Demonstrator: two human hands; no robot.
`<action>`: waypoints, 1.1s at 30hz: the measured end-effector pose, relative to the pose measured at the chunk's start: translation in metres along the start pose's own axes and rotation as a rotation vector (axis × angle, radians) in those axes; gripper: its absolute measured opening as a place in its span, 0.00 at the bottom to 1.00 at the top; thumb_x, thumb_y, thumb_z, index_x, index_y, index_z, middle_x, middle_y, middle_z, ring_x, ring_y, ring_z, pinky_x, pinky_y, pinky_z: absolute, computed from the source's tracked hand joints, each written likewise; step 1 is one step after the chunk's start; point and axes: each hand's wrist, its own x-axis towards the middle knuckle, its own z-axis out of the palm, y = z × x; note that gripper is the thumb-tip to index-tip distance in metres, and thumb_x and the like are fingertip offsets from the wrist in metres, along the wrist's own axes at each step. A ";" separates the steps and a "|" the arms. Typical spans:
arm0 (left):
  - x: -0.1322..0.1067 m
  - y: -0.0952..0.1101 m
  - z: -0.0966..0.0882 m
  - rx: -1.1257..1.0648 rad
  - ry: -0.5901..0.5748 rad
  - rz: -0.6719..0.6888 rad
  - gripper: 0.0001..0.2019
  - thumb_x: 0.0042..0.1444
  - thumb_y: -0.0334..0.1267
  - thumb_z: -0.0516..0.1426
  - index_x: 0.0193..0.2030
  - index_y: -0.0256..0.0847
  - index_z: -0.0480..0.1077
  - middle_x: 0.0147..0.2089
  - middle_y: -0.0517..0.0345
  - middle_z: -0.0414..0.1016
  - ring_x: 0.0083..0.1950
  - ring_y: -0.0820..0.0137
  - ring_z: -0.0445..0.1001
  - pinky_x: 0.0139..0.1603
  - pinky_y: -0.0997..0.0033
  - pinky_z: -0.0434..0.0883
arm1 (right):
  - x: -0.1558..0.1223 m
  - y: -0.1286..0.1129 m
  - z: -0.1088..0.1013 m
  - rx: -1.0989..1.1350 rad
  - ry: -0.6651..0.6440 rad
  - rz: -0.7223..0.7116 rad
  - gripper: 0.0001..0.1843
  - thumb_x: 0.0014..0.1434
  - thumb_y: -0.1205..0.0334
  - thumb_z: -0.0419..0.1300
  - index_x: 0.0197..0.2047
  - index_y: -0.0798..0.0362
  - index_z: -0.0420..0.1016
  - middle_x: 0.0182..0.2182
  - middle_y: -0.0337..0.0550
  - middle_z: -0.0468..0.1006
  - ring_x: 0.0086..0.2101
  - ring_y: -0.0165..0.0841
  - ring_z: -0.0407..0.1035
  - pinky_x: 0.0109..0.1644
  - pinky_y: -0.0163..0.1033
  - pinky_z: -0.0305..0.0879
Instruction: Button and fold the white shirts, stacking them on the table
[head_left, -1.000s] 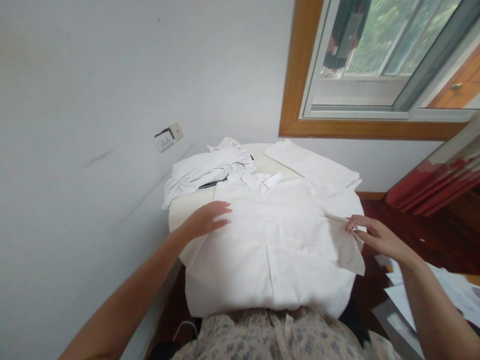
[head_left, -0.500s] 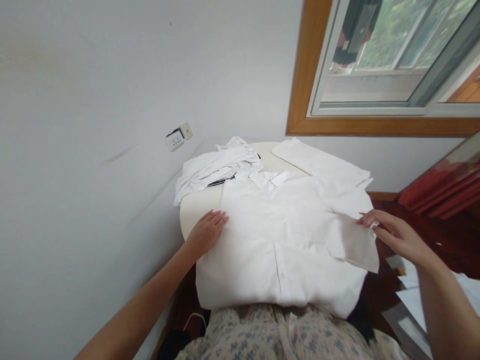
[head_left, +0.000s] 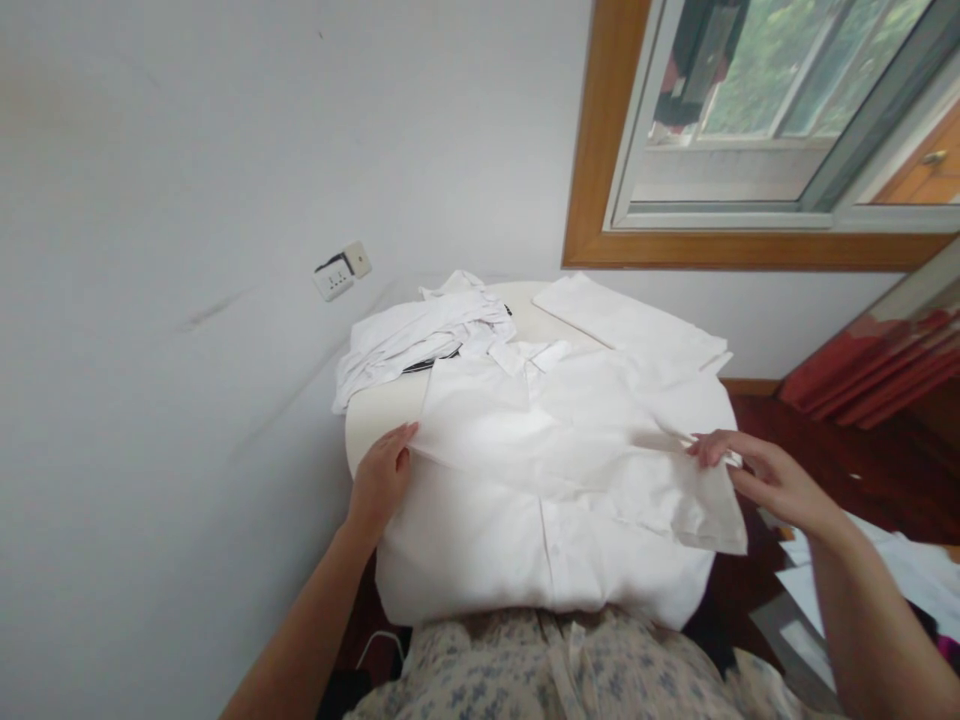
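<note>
A white collared shirt (head_left: 487, 510) lies spread over a round table (head_left: 373, 412), its collar toward the wall and its lower part hanging over the near edge. At the shirt's left side edge, my left hand (head_left: 384, 478) pinches the fabric between thumb and fingers, and a crease runs inward from there. My right hand (head_left: 757, 468) is closed on the shirt's short sleeve at the right, with the sleeve's loose end (head_left: 716, 515) hanging below the fingers.
Rumpled white garments (head_left: 420, 335) lie at the table's back left, with something black under them. A folded white cloth (head_left: 634, 315) lies at the back right. Wall socket (head_left: 334, 280) and wood-framed window (head_left: 750, 250) are beyond. Papers (head_left: 892, 575) lie low at the right.
My left hand has gone from lying flat on the shirt's left part to pinching its edge. My right hand has moved slightly left with the sleeve. The view has shifted a little.
</note>
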 end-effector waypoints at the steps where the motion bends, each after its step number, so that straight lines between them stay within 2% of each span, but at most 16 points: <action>1: -0.001 -0.001 0.001 0.012 -0.005 0.003 0.23 0.55 0.30 0.45 0.56 0.40 0.67 0.56 0.51 0.73 0.56 0.62 0.71 0.60 0.57 0.68 | -0.001 0.002 0.003 -0.018 -0.042 0.030 0.11 0.59 0.53 0.54 0.35 0.50 0.73 0.38 0.48 0.76 0.44 0.43 0.70 0.52 0.47 0.64; 5: -0.001 -0.002 0.002 0.026 -0.068 0.082 0.25 0.55 0.30 0.45 0.59 0.41 0.64 0.59 0.52 0.70 0.60 0.62 0.67 0.63 0.54 0.65 | -0.007 0.009 0.017 -0.082 -0.177 0.132 0.13 0.58 0.52 0.56 0.35 0.51 0.76 0.36 0.46 0.77 0.40 0.41 0.71 0.49 0.47 0.66; 8: 0.002 -0.002 0.001 0.042 -0.101 0.126 0.25 0.54 0.31 0.46 0.60 0.39 0.63 0.60 0.50 0.68 0.62 0.61 0.64 0.64 0.54 0.63 | -0.009 0.011 0.023 -0.061 -0.233 0.135 0.12 0.56 0.53 0.57 0.33 0.52 0.77 0.34 0.45 0.77 0.38 0.40 0.71 0.47 0.46 0.67; 14: 0.010 -0.005 0.002 0.088 -0.082 0.116 0.26 0.53 0.29 0.46 0.60 0.38 0.64 0.61 0.48 0.67 0.62 0.59 0.65 0.64 0.53 0.63 | -0.009 0.006 0.024 -0.051 -0.276 0.092 0.10 0.53 0.57 0.60 0.24 0.50 0.75 0.29 0.42 0.75 0.36 0.38 0.69 0.58 0.54 0.59; 18: 0.010 -0.009 0.005 0.140 -0.070 0.088 0.25 0.54 0.29 0.46 0.59 0.40 0.66 0.62 0.47 0.66 0.64 0.57 0.61 0.64 0.51 0.61 | -0.010 0.001 0.023 -0.068 -0.320 0.107 0.10 0.52 0.59 0.60 0.21 0.50 0.75 0.30 0.44 0.76 0.37 0.39 0.70 0.53 0.51 0.65; 21: 0.008 -0.009 0.001 0.157 -0.070 0.075 0.25 0.53 0.29 0.47 0.58 0.41 0.66 0.63 0.48 0.63 0.66 0.55 0.57 0.65 0.47 0.60 | -0.014 -0.003 0.019 -0.106 -0.370 0.094 0.08 0.53 0.60 0.59 0.26 0.49 0.79 0.35 0.46 0.78 0.41 0.41 0.71 0.50 0.48 0.67; 25: 0.012 0.002 -0.014 0.072 -0.135 0.193 0.27 0.50 0.27 0.46 0.58 0.40 0.65 0.64 0.50 0.62 0.67 0.58 0.55 0.66 0.50 0.59 | -0.014 -0.008 0.009 -0.232 -0.333 0.096 0.12 0.56 0.60 0.56 0.39 0.46 0.80 0.42 0.45 0.80 0.44 0.42 0.72 0.52 0.49 0.67; 29: 0.027 0.030 -0.021 -0.070 -0.181 0.244 0.23 0.54 0.27 0.44 0.55 0.40 0.67 0.60 0.52 0.67 0.63 0.64 0.63 0.65 0.55 0.62 | 0.015 -0.024 0.015 -0.368 -0.276 0.008 0.15 0.57 0.59 0.55 0.46 0.46 0.79 0.44 0.43 0.79 0.44 0.42 0.73 0.52 0.48 0.67; 33: 0.038 0.051 -0.006 -0.157 -0.261 0.340 0.19 0.61 0.33 0.44 0.55 0.38 0.68 0.56 0.52 0.72 0.59 0.67 0.67 0.62 0.59 0.65 | 0.068 -0.044 0.056 -0.380 -0.318 -0.176 0.17 0.59 0.62 0.53 0.50 0.47 0.77 0.46 0.44 0.79 0.45 0.41 0.73 0.53 0.48 0.67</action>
